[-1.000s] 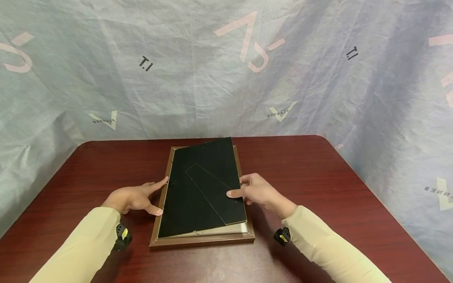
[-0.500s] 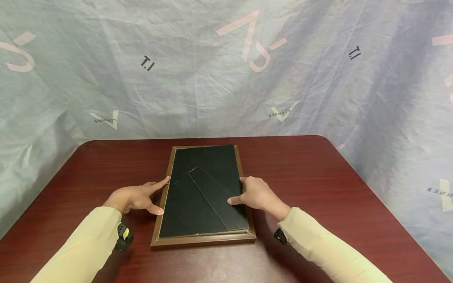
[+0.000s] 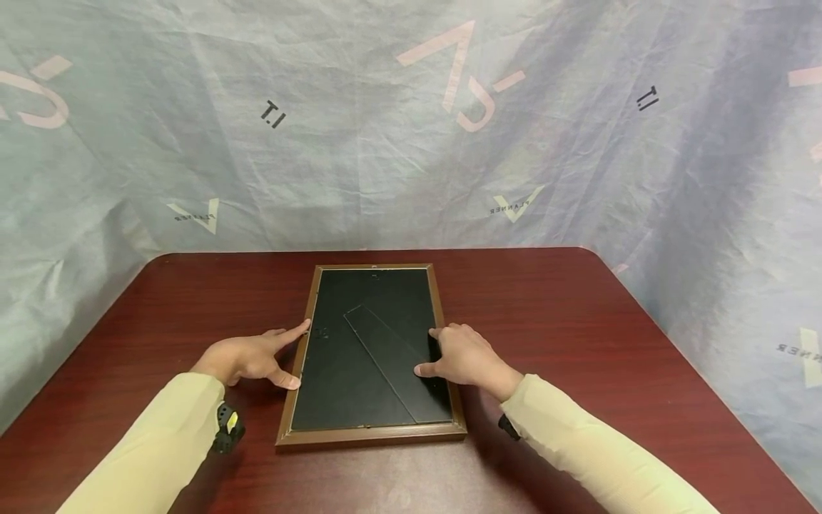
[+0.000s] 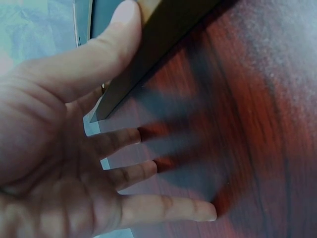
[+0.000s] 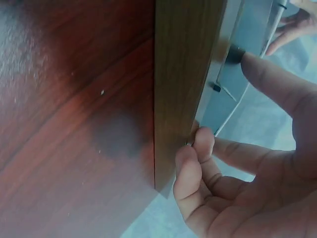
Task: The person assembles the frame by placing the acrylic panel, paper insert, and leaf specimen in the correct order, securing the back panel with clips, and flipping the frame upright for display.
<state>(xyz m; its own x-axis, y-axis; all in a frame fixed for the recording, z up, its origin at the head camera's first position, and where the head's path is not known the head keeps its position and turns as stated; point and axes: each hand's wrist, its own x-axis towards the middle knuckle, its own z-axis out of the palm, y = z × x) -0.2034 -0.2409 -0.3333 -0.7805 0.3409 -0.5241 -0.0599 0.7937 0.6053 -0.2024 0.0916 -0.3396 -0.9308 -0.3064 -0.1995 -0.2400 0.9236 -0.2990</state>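
A brown picture frame lies face down on the table. Its black backing board sits within the frame's border, and the outline of a stand leg runs slantwise over it. My left hand rests against the frame's left side with thumb and index finger; the left wrist view shows the other fingers spread over the tabletop. On the right, my other hand touches the backing board with its thumb, while the fingers bend loosely at the frame's right side. A small dark metal tab shows on the frame's inner edge.
The dark red wooden table has rounded far corners. Behind it hangs a grey printed cloth, which also runs along both sides. Dark wrist devices sit at each cuff.
The backing board, tilted and lifted on its right side a second ago, has come down into the frame. My right hand has gone from pinching its edge to touching it; the left stays put.
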